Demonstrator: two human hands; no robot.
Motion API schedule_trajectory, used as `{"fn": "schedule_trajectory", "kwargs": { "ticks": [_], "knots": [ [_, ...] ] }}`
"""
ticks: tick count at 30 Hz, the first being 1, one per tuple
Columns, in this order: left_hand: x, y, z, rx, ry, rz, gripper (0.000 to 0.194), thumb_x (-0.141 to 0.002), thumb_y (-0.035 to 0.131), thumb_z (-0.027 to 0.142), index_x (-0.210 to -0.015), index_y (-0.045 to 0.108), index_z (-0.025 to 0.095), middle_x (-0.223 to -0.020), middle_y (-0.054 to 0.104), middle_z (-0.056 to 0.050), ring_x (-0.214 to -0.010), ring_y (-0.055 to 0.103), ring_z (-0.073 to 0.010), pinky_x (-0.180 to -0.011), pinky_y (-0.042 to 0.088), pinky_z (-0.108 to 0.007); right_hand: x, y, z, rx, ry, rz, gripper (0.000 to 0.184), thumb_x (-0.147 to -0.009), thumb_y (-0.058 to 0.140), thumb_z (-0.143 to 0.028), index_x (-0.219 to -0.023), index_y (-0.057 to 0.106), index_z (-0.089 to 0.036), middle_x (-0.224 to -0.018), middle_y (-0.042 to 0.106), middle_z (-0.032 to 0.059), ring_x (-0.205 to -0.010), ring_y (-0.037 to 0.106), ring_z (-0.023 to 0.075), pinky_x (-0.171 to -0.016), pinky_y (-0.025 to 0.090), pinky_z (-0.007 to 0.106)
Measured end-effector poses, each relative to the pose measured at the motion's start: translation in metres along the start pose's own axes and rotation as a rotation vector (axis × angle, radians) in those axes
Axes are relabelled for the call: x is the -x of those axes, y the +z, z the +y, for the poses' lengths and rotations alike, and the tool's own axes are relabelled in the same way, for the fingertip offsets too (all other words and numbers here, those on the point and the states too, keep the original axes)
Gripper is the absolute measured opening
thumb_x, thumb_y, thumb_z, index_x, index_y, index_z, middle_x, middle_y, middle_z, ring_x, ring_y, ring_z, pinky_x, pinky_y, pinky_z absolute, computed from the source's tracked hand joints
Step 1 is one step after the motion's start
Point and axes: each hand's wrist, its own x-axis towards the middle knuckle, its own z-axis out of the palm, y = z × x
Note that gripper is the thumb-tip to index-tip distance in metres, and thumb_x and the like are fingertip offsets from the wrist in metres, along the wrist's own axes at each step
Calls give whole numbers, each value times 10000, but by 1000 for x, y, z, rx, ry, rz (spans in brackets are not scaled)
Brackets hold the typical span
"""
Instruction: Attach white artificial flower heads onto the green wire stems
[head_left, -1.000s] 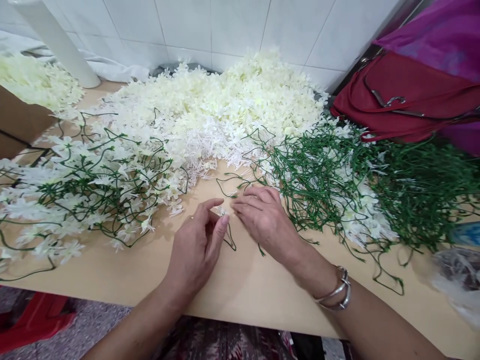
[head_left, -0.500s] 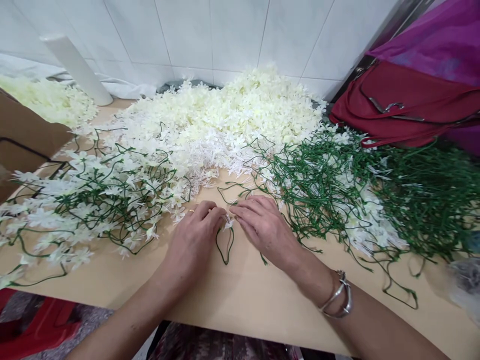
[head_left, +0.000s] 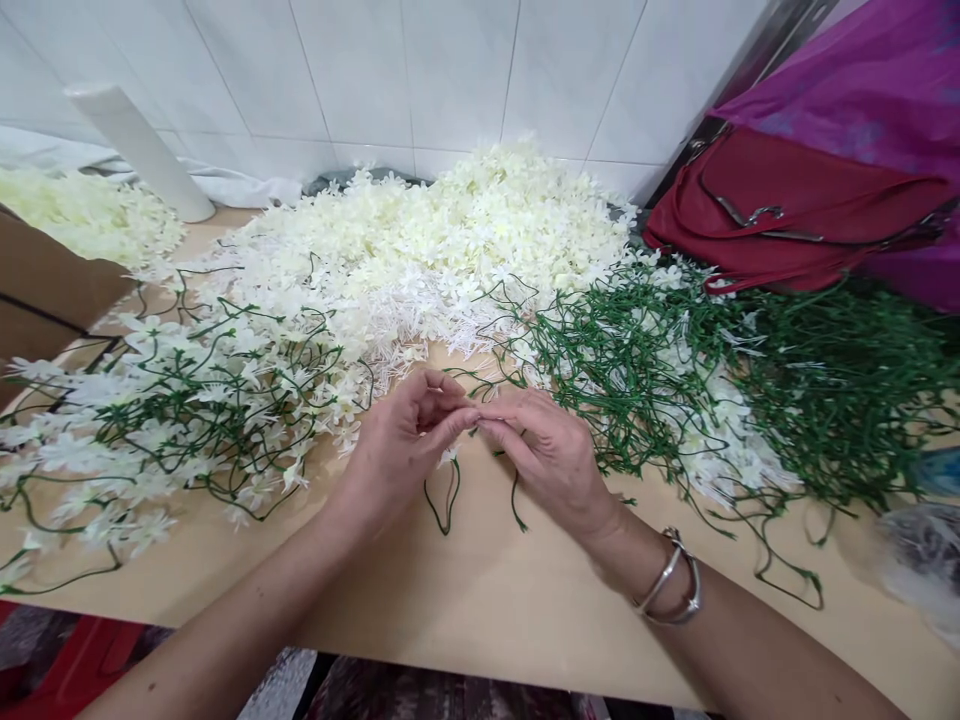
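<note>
My left hand [head_left: 409, 425] is closed in a pinch above the table, its thumb and fingertips meeting those of my right hand [head_left: 551, 440]. Below the left fingers hangs a bent green plastic stem [head_left: 448, 505] with a bit of white flower at its top. A second green stem [head_left: 517, 505] comes out from under my right hand, which pinches at a speck of green between the fingertips. The fingers hide most of what is held. To the left lies a heap of white artificial flowers on green stems [head_left: 202, 400]; loose green stems [head_left: 630, 370] lie to the right.
A big mound of cream-white flower heads [head_left: 480, 220] rests against the tiled wall [head_left: 457, 70]. Back right, a red bag [head_left: 795, 205] sits beside a purple bag [head_left: 862, 80]. At left are a cardboard box [head_left: 52, 290] and a white roll [head_left: 139, 150].
My hands have come together, fingertips now touching, and have turned slightly upward. The white flower that showed between them is now mostly hidden. The view has shifted a little.
</note>
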Motion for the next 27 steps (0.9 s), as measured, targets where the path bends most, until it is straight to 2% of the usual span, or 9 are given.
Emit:
{"fn": "schedule_trajectory", "kwargs": {
  "ticks": [2,4,6,8,11,15,18,22,27],
  "knots": [
    [-8,-9,0,-254,53,69,148,-1002,642,339,-1062,618,206,-897,748,-39,-786,714,-172,-672,526,-272,0,-1,2,-6,98,21,117,-998,664,-189,-993,767,-245,-932,820,25,-858,752,185,-836,598,384],
    [-19,-21,-1,-624,184,188,127,-1011,596,236,-1120,646,197,-1005,753,-73,-837,707,-199,-741,527,-321,1,0,4,-25,197,30,105,-985,679,-201,-984,773,-248,-948,823,24,-878,761,190,-836,603,383],
    [-33,-32,-4,-937,281,189,187,-998,563,156,-1153,664,182,-1143,732,-128,-984,701,-269,-843,529,-391,2,0,6,-49,258,23,102,-979,687,-212,-991,780,-253,-971,829,24,-901,769,196,-844,608,385],
    [-45,-40,-11,-1112,289,151,196,-978,558,118,-1120,685,166,-1134,728,-153,-1008,689,-313,-854,525,-421,3,1,6,-65,282,13,101,-979,689,-226,-995,784,-258,-982,833,21,-906,773,197,-860,612,388],
    [-56,-44,-20,-1187,248,159,176,-987,551,130,-1061,708,158,-1065,738,-160,-983,688,-333,-836,521,-427,4,2,5,-90,261,22,99,-982,682,-231,-981,778,-255,-979,830,20,-913,774,196,-887,611,389],
    [-52,-38,-20,-1022,261,270,146,-998,584,192,-989,729,177,-994,765,-109,-883,702,-265,-802,519,-373,2,1,2,-101,246,47,84,-979,684,-214,-944,753,-248,-950,816,24,-903,761,199,-891,602,391],
    [-44,-29,-11,-639,180,350,91,-949,677,255,-954,747,197,-872,770,-36,-731,676,-171,-715,520,-290,-2,-2,-1,-97,186,112,110,-971,680,-170,-907,732,-243,-956,782,33,-934,738,199,-900,592,390],
    [-35,-15,2,-128,-24,250,182,-898,756,357,-896,763,174,-760,752,-19,-652,680,-135,-632,541,-234,-6,-6,-7,-64,157,186,99,-940,707,-157,-881,718,-236,-1015,722,55,-982,704,204,-917,581,398],
    [-26,0,11,63,-64,135,195,-855,799,362,-846,769,170,-745,752,-25,-615,678,-128,-588,543,-218,-6,-3,-12,-90,192,192,104,-906,729,-157,-855,688,-237,-1007,704,53,-974,692,206,-933,570,409]
  ]
}}
